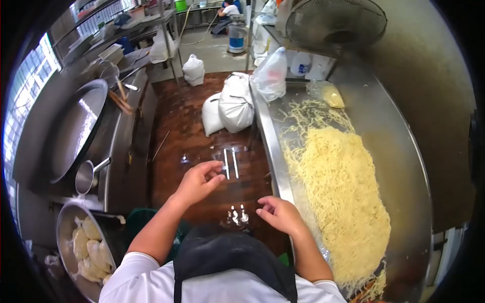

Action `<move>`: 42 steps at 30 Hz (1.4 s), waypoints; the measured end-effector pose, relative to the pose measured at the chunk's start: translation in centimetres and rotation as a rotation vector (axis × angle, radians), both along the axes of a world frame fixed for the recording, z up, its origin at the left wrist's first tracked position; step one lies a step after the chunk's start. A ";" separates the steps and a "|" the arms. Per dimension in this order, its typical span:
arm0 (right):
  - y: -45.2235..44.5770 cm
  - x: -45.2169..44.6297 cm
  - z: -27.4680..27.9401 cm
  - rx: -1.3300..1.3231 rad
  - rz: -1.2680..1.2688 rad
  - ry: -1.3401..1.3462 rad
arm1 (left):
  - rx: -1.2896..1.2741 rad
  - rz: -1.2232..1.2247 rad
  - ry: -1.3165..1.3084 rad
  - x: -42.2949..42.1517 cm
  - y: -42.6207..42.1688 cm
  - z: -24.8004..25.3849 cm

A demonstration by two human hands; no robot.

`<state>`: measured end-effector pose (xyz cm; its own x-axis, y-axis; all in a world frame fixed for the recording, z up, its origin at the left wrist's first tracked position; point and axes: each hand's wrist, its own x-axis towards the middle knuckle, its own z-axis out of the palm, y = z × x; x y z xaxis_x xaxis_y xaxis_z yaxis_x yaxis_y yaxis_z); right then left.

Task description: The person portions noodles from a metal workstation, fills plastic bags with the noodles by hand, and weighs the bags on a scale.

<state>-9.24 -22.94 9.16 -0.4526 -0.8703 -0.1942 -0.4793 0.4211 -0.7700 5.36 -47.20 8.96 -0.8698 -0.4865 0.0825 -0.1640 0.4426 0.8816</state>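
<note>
Both of my hands are in mid-air in front of my dark apron [232, 255], above the wet brown floor. My left hand [201, 181] has its fingers loosely curved and apart, with nothing in it. Near the rim of the steel table, my right hand [278, 213] is also empty, its thumb and fingers apart. To the right of that hand, a long heap of yellow noodles [343, 202] covers much of the steel table [399, 166]. Loose strands [318, 113] trail off at the heap's far end.
Left stand a large wok [76, 131], a saucepan [86, 177] and a pot [63, 232] of bagged pale food [91, 250]. White sacks [236, 103] sit on the floor ahead. A plastic bag [270, 76] hangs at the table's corner; a fan [336, 20] stands behind. A person [230, 11] is far back.
</note>
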 end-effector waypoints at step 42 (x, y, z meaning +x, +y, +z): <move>-24.0 -28.0 11.6 -0.315 -0.395 0.983 | 0.119 -0.377 0.569 -41.8 -21.1 5.2</move>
<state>-37.26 -46.99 20.71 -0.5451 -0.5774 0.6078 -0.8160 0.5317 -0.2268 -36.47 -68.33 14.18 -0.8183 -0.1935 0.5413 0.4848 0.2738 0.8307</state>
